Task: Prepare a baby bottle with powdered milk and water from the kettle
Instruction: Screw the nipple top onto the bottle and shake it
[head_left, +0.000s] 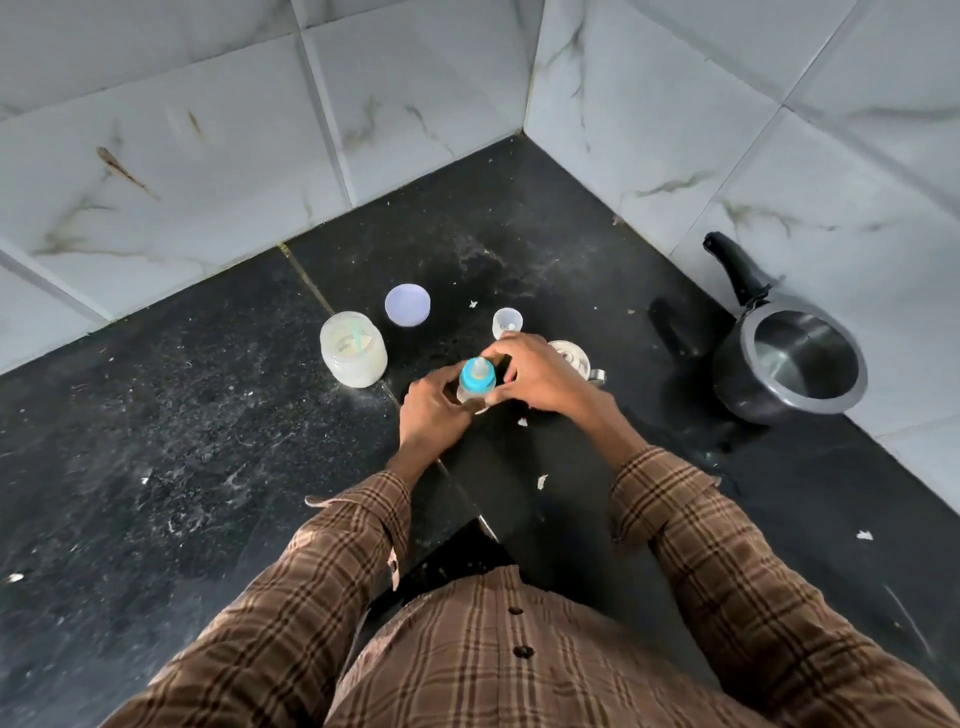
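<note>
Blue-capped baby bottle (475, 387) upright | left hand (434, 415) grips body | right hand (540, 376) grips cap

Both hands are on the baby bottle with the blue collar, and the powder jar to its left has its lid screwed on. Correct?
Not quite. In the head view the powder jar is open; its lid lies on the counter behind it. Both the left hand and right hand are on the baby bottle.

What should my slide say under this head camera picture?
Both hands, left hand and right hand, hold a baby bottle.
</note>
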